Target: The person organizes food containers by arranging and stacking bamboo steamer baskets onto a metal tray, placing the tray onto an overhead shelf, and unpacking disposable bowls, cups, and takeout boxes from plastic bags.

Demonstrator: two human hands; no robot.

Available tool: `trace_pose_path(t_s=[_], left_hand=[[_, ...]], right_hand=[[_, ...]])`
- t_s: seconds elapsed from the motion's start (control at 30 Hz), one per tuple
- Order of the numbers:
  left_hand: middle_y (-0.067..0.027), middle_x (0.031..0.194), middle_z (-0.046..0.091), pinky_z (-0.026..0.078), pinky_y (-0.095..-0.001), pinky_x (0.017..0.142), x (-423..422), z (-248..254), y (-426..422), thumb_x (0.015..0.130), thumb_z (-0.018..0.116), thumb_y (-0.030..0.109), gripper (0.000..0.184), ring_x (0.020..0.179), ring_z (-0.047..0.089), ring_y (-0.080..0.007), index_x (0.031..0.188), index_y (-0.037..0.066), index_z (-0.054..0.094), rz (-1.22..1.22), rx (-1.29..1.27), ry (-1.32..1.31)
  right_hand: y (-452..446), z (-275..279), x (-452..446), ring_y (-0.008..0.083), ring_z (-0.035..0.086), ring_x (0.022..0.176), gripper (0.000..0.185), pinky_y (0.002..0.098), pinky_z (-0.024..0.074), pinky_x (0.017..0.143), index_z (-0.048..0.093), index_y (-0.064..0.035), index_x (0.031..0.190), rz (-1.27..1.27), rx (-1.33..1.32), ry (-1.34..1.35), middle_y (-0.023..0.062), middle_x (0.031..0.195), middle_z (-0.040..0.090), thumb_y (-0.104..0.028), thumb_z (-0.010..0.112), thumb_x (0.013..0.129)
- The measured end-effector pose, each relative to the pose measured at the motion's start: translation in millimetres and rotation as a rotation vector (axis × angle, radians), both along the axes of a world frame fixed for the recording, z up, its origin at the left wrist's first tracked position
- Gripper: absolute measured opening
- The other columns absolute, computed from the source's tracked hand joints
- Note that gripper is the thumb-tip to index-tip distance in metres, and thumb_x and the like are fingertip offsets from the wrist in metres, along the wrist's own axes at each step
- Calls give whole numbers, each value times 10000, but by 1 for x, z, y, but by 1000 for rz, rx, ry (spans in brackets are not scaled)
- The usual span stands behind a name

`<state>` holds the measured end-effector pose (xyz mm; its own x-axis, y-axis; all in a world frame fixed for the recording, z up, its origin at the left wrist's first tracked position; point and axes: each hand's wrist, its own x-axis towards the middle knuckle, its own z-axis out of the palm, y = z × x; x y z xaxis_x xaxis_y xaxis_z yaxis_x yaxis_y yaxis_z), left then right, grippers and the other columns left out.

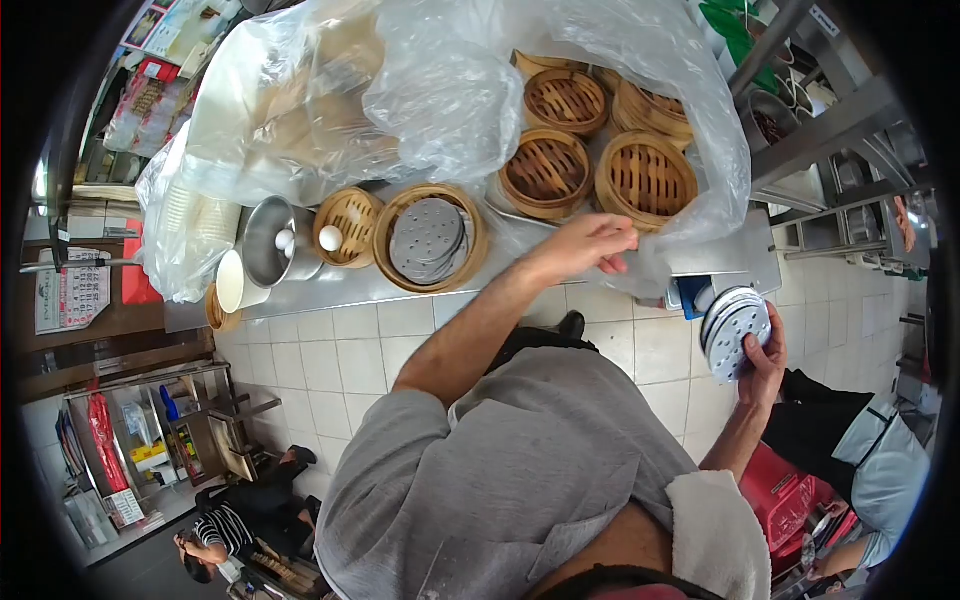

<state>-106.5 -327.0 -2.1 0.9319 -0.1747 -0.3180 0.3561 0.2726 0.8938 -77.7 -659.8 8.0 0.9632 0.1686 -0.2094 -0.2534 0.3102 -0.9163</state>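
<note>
My right hand grips a stack of round perforated paper steamer liners, with the thumb on the front sheet. My left hand hovers at the front edge of the table, fingers loosely bent and slightly apart, with nothing visible in them. Just beyond its fingertips is a bamboo steamer basket with a slatted base; whether they touch its rim I cannot tell. Beside it is another bamboo steamer, with more stacked behind inside a clear plastic bag. Further left, grey perforated liners lie in a round bamboo steamer.
A small bamboo basket holds a white egg-like ball. Next to it are a metal bowl with white balls and pale cups. A metal rack stands right. Two other people are behind, one each side.
</note>
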Motion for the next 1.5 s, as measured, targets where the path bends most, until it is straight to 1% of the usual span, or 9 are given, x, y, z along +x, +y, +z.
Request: trace_pose_path(t_s=[0.27,0.4,0.5,0.7,0.8,0.87,0.9,1.2,1.5], left_hand=[[-119,1128,587,391,-344,926,-124,-17,150,917,514,256,363,1057,526,-198,1196,23,522,979,840,-337],[-144,1238,508,322,-395,980,-157,-54,181,905,522,297,399,1169,437,-251,1198,26,519,1037,832,-301],[-143,1291,459,197,-462,1036,-159,-66,189,847,581,362,480,1222,362,-334,1215,61,514,823,1187,-331],[-88,1355,408,167,-485,1033,-158,-73,178,795,635,391,514,1271,311,-299,1216,115,532,689,1520,-210],[-126,1357,395,166,-484,1034,-162,-71,180,794,635,401,544,1269,309,-317,1235,107,512,710,1473,-238],[-146,1358,388,162,-486,1036,-159,-70,184,794,634,408,564,1268,309,-326,1248,102,498,730,1396,-271],[-169,1367,363,147,-521,1031,-157,-69,187,799,623,412,578,1278,290,-341,1260,96,477,725,1373,-237],[-176,1325,426,161,-543,1019,-157,-74,195,801,621,409,626,1253,345,-338,1292,67,436,658,1403,-316],[-143,1165,535,347,-351,958,-150,-11,188,868,606,238,420,1091,483,-235,1180,-27,512,931,891,-437]], right_hand=[[265,3,-34,149,535,959,540,284,437,845,506,-31,1216,572,24,4,59,1090,560,-15,700,712],[370,-38,-45,207,557,963,515,306,449,827,502,-15,1204,658,-67,-27,122,1102,576,-44,688,725],[401,-53,-57,292,562,946,419,355,457,810,524,6,1154,698,-523,-318,197,1061,570,-93,645,765],[392,-61,-65,345,517,912,352,426,443,771,542,1,1109,330,-924,-1260,214,956,533,-158,606,801],[365,-59,-66,317,575,844,452,383,493,704,478,-30,1218,349,-891,-1092,199,1010,537,-180,604,811],[352,-50,-75,239,606,705,635,338,509,571,328,-61,1343,760,-626,33,174,980,551,-156,605,779],[350,-53,-79,189,595,588,764,294,496,459,196,-84,1397,799,-581,104,152,963,563,-129,597,748],[372,-85,-86,280,651,635,548,336,557,436,391,-1,1243,501,-570,107,205,970,599,-71,570,729],[286,-41,-86,186,600,555,505,288,510,411,420,11,1219,661,-478,139,139,830,598,15,519,723]])
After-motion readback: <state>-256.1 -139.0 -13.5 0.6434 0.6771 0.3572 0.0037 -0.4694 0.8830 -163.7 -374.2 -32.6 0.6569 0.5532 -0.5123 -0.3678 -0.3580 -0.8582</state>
